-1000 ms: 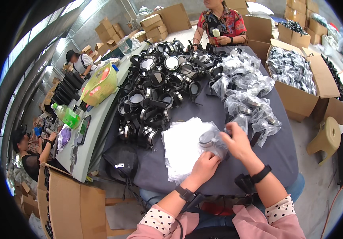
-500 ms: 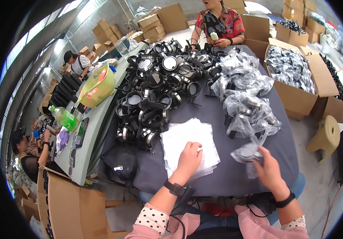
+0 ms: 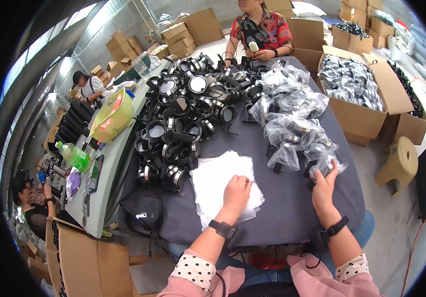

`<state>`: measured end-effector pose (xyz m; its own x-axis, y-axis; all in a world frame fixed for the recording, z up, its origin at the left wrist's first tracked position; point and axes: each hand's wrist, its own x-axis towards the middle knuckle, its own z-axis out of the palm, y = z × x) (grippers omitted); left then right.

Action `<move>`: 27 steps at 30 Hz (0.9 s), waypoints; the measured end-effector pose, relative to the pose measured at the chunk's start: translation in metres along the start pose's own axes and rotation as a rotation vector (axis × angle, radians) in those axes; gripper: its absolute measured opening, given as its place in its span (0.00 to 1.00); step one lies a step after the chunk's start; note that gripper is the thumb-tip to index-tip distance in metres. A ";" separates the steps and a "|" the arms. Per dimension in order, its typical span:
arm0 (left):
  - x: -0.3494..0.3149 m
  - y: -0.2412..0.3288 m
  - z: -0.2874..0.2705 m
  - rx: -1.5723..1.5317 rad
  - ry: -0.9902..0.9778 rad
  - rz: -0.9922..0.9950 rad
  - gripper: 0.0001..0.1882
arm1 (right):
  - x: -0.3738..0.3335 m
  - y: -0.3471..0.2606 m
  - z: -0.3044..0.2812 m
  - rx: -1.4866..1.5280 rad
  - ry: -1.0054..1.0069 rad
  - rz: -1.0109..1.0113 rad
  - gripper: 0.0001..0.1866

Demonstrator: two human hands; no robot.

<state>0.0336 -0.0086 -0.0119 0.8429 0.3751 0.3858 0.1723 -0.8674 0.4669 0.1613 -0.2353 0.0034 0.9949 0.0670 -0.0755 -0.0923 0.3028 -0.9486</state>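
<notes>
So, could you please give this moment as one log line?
Left hand: on stack of plastic bags | Right hand: touching bagged parts | Unbagged black parts: heaped left of bagged parts

The right hand [image 3: 325, 189] is now at the near end of the bagged pile [image 3: 292, 123], where the bagged piece [image 3: 327, 162] held beside the white stack [image 3: 216, 184] half a second ago now lies; the left hand [image 3: 235, 194], on that piece a second ago, touches the stack

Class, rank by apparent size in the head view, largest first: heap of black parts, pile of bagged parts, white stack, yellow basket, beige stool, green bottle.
1. Heap of black parts
2. Pile of bagged parts
3. White stack
4. Yellow basket and beige stool: too alike to rank
5. Green bottle
</notes>
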 end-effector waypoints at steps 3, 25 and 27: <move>-0.002 -0.003 0.001 -0.051 0.050 0.007 0.06 | 0.024 0.031 0.005 -0.106 0.001 -0.133 0.38; -0.001 -0.005 -0.016 -0.330 0.038 -0.161 0.06 | 0.098 0.026 0.205 -1.261 -0.815 -0.746 0.22; -0.002 -0.011 -0.010 -0.310 0.132 -0.081 0.07 | 0.116 0.048 0.236 -1.331 -0.634 -0.764 0.32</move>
<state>0.0253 0.0038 -0.0099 0.7563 0.4954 0.4272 0.0560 -0.6997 0.7122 0.2631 0.0112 0.0212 0.5870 0.7467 0.3129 0.8061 -0.5032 -0.3115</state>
